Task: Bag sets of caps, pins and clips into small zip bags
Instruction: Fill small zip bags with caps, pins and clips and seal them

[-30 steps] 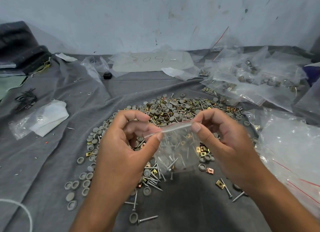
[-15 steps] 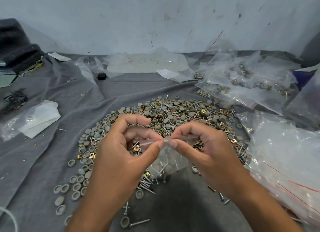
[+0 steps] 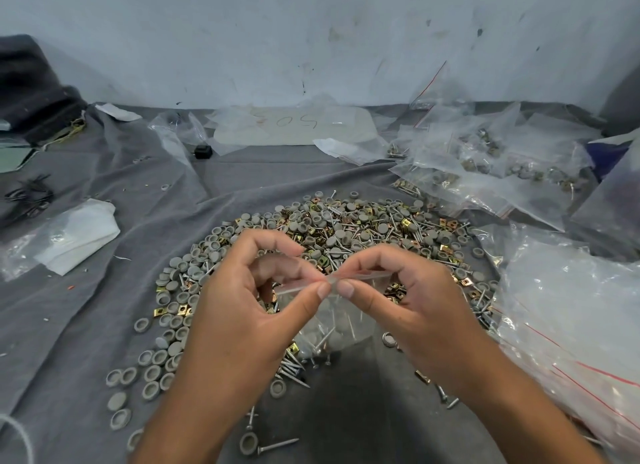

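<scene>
Step in hand, as I read it: sealing the small zip bag point(image 3: 329, 319) w/ one set inside. It hangs at centre frame, a bit below middle, over the near edge of the parts pile point(image 3: 346, 235). Pins and a couple of grey caps show thru the clear plastic; can't tell if a clip is in there too.

To do it well:
- Keep the zip strip point(image 3: 360, 278) level and taut btwn both hands so the two tracks line up.
- Press thumb vs forefinger and slide outward along the strip, centre to ends, so no gap is left.
- Keep the load low in the bag; a pin riding up into the track would stop the seal or poke thru the film.
- Give the top a light tug after, to check it's shut.

Grip:
- Left hand point(image 3: 242, 311): closed in a pinch, thumb tip and forefinger tip clamped on the strip near its middle. Other fingers curled loosely behind, touching nothing that I can make out.
- Right hand point(image 3: 412, 307): same pinch, thumb and forefinger on the strip just beside the left thumb; thumb tips nearly touching. Strip runs on under the right fingers toward the right side.
- Neither hand touches the pile or the grey cloth point(image 3: 104, 307) covering the bench.

Filled bags point(image 3: 485, 165) lie heaped at upper right; a stack of clear bags point(image 3: 568, 311) sits at right edge, close to the right wrist.
</scene>
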A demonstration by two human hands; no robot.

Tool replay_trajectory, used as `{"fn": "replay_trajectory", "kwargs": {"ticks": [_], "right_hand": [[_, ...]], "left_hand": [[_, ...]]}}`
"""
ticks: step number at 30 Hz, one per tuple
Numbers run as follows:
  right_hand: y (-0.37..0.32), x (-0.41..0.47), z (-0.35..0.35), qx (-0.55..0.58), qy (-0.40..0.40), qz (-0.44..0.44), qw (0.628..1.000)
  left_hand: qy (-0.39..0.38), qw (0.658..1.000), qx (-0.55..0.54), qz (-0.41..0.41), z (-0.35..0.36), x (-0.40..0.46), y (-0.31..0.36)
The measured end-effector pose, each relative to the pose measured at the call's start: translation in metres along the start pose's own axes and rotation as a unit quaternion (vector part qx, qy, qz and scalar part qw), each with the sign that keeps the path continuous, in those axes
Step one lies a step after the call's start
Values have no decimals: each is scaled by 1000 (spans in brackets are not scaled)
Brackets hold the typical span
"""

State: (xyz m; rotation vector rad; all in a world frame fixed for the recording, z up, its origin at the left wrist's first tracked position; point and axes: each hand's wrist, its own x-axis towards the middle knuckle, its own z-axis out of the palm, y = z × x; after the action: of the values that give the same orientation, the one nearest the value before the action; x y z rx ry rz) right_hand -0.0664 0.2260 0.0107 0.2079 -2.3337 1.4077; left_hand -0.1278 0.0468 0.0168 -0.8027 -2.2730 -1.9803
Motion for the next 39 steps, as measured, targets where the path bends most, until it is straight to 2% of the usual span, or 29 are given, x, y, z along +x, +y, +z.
{"fn": "replay_trajectory", "kwargs": {"ticks": [10,15,19,22,29,39], "right_hand": [[3,0,-8,-40,20,13,999],[5,1,-11,-12,16,23,1000],[9,1,-19,13,27,54,998],[10,0,-20,-5,28,58,998],[10,-2,-16,3,0,76,997],[4,-1,-10,-17,10,55,998]], "left_hand": [[16,999,4,-29,-6,1,4],[9,1000,15,-19,-5,0,6],[34,999,20,-12,-7,1,6],[41,999,-7,-13,-8,2,4],[13,1000,8,-2,-10,1,-4],[-5,1000,23,3,-6,0,-3]]}}
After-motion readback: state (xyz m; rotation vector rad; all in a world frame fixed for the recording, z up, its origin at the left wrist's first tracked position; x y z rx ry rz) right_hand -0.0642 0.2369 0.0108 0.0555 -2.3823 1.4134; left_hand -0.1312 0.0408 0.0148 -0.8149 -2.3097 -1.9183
